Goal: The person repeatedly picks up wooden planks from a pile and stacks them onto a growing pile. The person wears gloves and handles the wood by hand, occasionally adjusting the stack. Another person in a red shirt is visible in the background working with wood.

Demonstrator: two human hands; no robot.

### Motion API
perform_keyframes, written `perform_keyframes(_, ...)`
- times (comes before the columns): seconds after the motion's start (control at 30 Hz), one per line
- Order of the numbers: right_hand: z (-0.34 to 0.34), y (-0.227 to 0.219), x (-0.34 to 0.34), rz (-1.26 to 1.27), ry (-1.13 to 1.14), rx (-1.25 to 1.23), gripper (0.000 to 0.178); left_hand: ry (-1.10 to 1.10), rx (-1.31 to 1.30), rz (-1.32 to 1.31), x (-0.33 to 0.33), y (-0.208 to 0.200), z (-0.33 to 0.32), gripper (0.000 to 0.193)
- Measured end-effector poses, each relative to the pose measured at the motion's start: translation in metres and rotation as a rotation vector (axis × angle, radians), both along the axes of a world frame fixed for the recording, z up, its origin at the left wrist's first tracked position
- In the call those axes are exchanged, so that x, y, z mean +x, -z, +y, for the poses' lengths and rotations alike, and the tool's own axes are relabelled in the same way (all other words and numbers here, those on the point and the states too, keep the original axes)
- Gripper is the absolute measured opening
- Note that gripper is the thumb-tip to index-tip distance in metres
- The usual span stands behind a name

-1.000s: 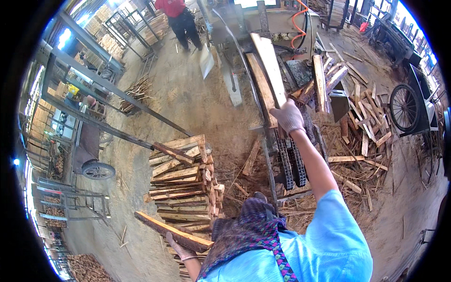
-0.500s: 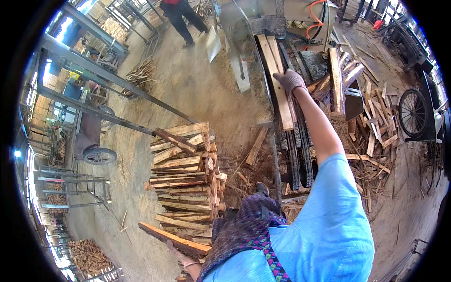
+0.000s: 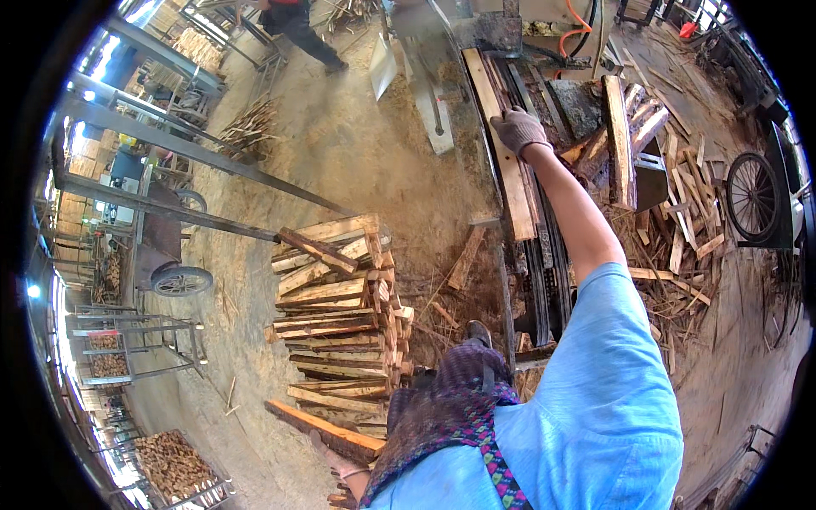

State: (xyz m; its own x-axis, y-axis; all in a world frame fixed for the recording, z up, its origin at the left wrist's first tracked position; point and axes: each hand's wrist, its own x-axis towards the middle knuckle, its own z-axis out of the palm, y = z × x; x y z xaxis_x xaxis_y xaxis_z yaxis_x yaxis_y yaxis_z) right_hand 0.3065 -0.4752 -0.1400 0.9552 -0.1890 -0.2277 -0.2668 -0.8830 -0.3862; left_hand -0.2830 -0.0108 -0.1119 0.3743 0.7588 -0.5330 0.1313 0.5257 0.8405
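Note:
My right hand (image 3: pixel 520 132), in a knit glove, is curled at the right edge of a long pale wooden board (image 3: pixel 515 194). That board lies lengthwise on a machine bed with dark chain tracks (image 3: pixel 552 280), beside a darker strip of wood. Low on the left, my left hand (image 3: pixel 334 457) grips a bark-edged wooden slab (image 3: pixel 327 429) from below. It tilts down toward my apron, and part of the hand is hidden under it. Just beyond the slab rises a stack of split boards (image 3: pixel 336 344).
Rough slabs (image 3: pixel 620 144) rest to the right of the machine, above heaped offcuts (image 3: pixel 684 204). A wheeled cart (image 3: pixel 752 200) stands at far right. Metal beams (image 3: pixel 204 208) cross on the left, near another cart (image 3: pixel 160 234). A person (image 3: pixel 297 30) is at the far side.
My right hand has shifted slightly left and nearer along the board, its fingers more curled. The slab in my left hand has moved a little right. The far person has stepped left.

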Motion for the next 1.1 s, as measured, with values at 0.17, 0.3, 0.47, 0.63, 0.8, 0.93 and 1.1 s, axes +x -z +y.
perform_keyframes(0.17, -0.026, -0.027, -0.023, -0.236, 0.083, 0.038, 0.065, 0.093, -0.15, -0.214, 0.039, 0.021, 0.022, 0.048)
perform_keyframes(0.3, 0.051, -0.098, -0.176, -0.756, 0.292, 0.319, 0.041, 0.134, -0.182, -0.111, 0.04, 0.0, 0.022, 0.048)
perform_keyframes(0.47, 0.14, -0.096, -0.332, -0.257, -0.541, 0.72, 0.061, 0.396, -0.05, -0.061, 0.111, -0.04, -0.003, 0.057)
perform_keyframes(0.63, 0.274, -0.072, -0.313, 0.297, -0.712, 1.381, 0.072, 0.711, -0.141, -0.337, 0.138, -0.041, -0.009, 0.075)
perform_keyframes(0.8, 0.312, -0.097, -0.309, 0.366, -0.642, 1.394, 0.048, 0.8, -0.118, -0.403, 0.148, -0.034, -0.017, 0.087)
perform_keyframes(0.93, 0.303, -0.104, -0.312, 0.356, -0.537, 1.345, 0.043, 0.748, -0.192, -0.453, 0.148, -0.05, -0.022, 0.097)
perform_keyframes(1.1, 0.304, -0.093, -0.307, 0.144, -0.142, 1.108, 0.048, 0.803, -0.196, -0.562, 0.139, -0.044, 0.002, 0.082)
